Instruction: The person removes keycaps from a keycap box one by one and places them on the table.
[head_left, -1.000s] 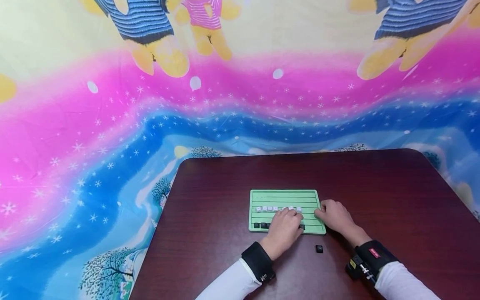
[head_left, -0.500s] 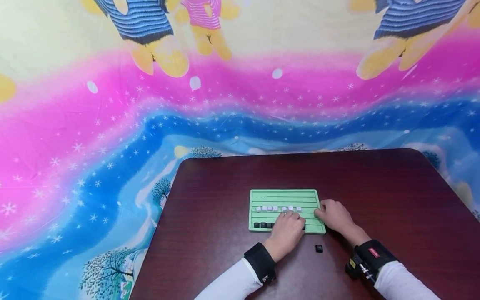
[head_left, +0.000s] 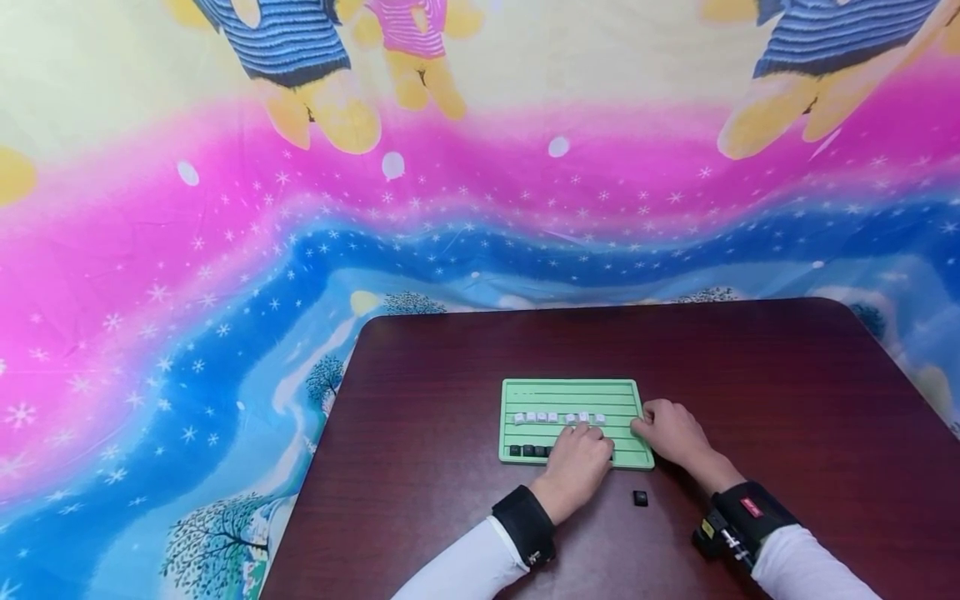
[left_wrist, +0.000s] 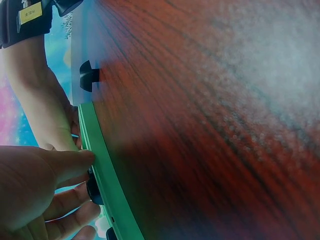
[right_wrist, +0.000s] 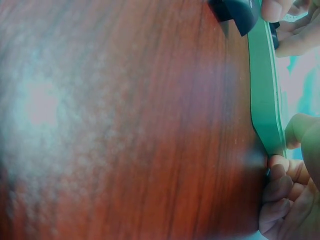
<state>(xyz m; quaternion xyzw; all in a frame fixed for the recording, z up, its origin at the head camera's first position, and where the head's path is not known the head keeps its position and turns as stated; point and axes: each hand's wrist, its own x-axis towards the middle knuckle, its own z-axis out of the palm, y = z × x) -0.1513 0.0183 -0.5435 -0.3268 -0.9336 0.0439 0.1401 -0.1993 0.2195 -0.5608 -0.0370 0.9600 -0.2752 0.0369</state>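
Note:
A light green ridged board (head_left: 562, 400) lies on the table, holding a row of white keycaps (head_left: 542, 417) and black keycaps (head_left: 528, 451) along its near edge. My left hand (head_left: 576, 467) bends over this near edge and covers part of the black row. In the left wrist view its thumb lies at the board's rim, with a black keycap (left_wrist: 93, 190) between thumb and fingers; their exact contact is partly hidden. My right hand (head_left: 675, 433) grips the board's right edge, thumb on top and fingers curled beside it (right_wrist: 300, 185).
One loose black keycap (head_left: 640, 498) lies on the dark wooden table (head_left: 420, 383), just in front of the board's near right corner. A colourful printed cloth (head_left: 480, 183) hangs behind the table. Both wrists wear black camera straps (head_left: 753, 508).
My left hand has shifted slightly right and nearer, covering a black keycap seen beside it before and uncovering more of the white row. The right hand stays at the board's edge.

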